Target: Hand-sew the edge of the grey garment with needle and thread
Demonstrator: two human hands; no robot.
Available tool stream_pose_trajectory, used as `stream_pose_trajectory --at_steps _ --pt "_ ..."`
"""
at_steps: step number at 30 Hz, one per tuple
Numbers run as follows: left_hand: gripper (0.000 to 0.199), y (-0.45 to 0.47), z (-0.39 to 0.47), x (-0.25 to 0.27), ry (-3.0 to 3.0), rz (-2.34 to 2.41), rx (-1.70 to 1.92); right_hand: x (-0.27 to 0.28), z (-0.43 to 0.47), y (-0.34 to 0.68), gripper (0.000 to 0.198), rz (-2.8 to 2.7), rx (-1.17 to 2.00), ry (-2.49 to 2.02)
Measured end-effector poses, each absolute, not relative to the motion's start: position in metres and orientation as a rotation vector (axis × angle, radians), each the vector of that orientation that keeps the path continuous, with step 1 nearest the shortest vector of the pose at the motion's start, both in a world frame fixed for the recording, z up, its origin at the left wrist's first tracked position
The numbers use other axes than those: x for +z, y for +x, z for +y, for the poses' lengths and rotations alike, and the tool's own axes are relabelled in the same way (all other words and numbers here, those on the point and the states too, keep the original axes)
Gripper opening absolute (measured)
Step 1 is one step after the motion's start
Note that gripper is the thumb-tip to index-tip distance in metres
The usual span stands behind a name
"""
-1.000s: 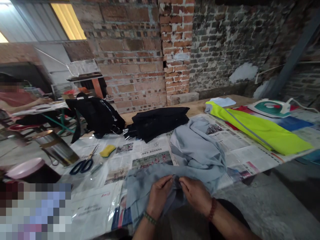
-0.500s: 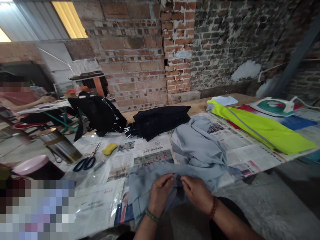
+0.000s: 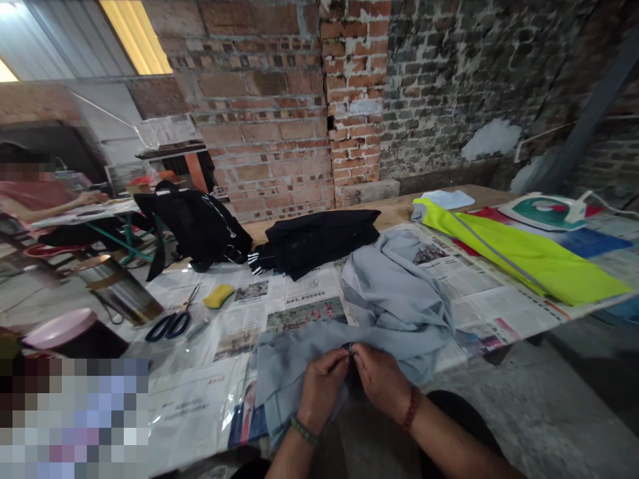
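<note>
Grey cloth (image 3: 399, 286) lies bunched on the newspaper-covered table (image 3: 184, 406), its near part drawn to the front edge. My left hand (image 3: 323, 382) is closed in a pinch on this cloth, a green beaded bracelet at the wrist. Close beside it, fingertips nearly touching, my right hand (image 3: 382, 379) is also pinched at the cloth's edge, with a red beaded bracelet. A small dark bit shows between the fingertips, too small to name. The part of the cloth below the hands is largely hidden.
Scissors (image 3: 174, 319), a yellow sponge (image 3: 218, 296), a metal flask (image 3: 120, 289) and a pink-lidded container (image 3: 74, 332) stand left. Behind are a black backpack (image 3: 194, 229) and folded black cloth (image 3: 324, 239). A yellow reflective garment (image 3: 519, 256) and an iron (image 3: 546, 211) lie right. A person (image 3: 30, 199) sits far left.
My right hand has moved left, bringing its fingertips up to those of my left hand. The left hand has barely shifted, and the grey cloth stays in place.
</note>
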State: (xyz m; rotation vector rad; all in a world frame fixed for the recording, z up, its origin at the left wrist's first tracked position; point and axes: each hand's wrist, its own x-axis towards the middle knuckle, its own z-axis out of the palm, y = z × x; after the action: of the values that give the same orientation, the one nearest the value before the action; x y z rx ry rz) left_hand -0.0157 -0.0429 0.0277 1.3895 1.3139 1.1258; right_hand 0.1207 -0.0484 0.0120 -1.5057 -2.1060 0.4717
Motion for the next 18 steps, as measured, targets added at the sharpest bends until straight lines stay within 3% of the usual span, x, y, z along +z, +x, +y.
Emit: stream_pose_trajectory --at_steps 7,15,18 --pt "0.019 -0.015 -0.045 0.032 1.336 1.351 1.135 0.024 -0.051 0.125 0.019 -2.031 0.610 -1.491" --pt "0.013 -0.015 -0.046 0.030 1.415 1.343 1.180 0.072 -0.021 0.154 0.022 -2.043 0.275 -1.429" --pt "0.013 -0.016 -0.046 0.028 1.408 1.329 1.206 0.073 0.000 0.146 0.025 -2.241 0.455 -1.255"
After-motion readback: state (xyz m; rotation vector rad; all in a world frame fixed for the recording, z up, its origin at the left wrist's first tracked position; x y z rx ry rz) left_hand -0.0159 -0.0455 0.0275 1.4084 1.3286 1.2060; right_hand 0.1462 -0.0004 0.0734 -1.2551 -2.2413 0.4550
